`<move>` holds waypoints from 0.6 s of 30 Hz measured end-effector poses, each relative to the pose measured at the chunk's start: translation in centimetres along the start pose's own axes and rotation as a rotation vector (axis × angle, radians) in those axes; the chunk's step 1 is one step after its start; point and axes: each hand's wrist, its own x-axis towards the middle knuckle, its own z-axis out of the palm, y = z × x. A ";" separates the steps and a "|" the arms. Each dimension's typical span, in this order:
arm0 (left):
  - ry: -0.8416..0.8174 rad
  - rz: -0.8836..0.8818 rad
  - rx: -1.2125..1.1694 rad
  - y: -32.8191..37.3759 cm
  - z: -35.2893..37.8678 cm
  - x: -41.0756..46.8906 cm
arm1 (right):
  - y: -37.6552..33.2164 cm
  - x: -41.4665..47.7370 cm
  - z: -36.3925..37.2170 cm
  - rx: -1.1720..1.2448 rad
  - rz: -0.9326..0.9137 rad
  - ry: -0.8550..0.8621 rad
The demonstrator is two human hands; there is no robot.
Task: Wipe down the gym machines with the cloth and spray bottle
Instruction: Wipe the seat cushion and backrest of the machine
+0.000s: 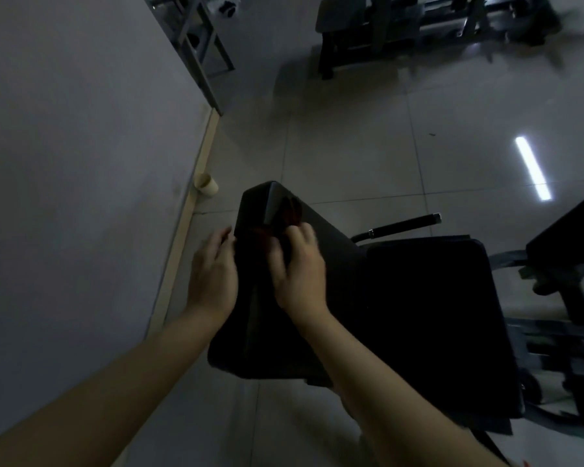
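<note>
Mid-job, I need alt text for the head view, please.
In a dim gym, the right hand grips a dark red cloth on a black machine pad while the left hand rests against its side. A pale cup sits by the wall.

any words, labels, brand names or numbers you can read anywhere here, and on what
None readable. The pad, the cloth under the right hand, the cup by the wall and the far bench show no lettering in this dim, blurred view.
</note>
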 end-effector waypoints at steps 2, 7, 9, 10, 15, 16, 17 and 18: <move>-0.034 0.042 0.050 1.0 1.5 0.9 | 7.8 -1.1 -0.5 0.001 0.286 0.096; -0.038 0.094 0.120 0.2 2.3 1.5 | 25.2 -7.5 -3.7 -0.276 1.047 -0.038; -0.024 0.092 0.137 0.1 2.3 1.4 | 26.4 -9.2 -3.5 -0.250 1.180 -0.022; -0.022 0.101 0.148 0.1 2.3 1.4 | 25.7 -9.2 -3.0 -0.199 1.233 0.045; -0.018 0.067 0.144 0.5 2.1 1.1 | 15.6 -2.3 -2.8 -0.041 1.110 0.259; -0.015 0.071 0.146 0.4 2.2 1.2 | 12.6 -0.9 -2.7 0.000 0.996 0.215; -0.011 0.064 0.151 0.7 2.2 1.1 | 9.2 0.3 -2.6 0.069 0.889 0.172; -0.009 0.056 0.147 0.8 2.2 1.1 | 5.8 1.2 -2.4 0.152 0.780 0.132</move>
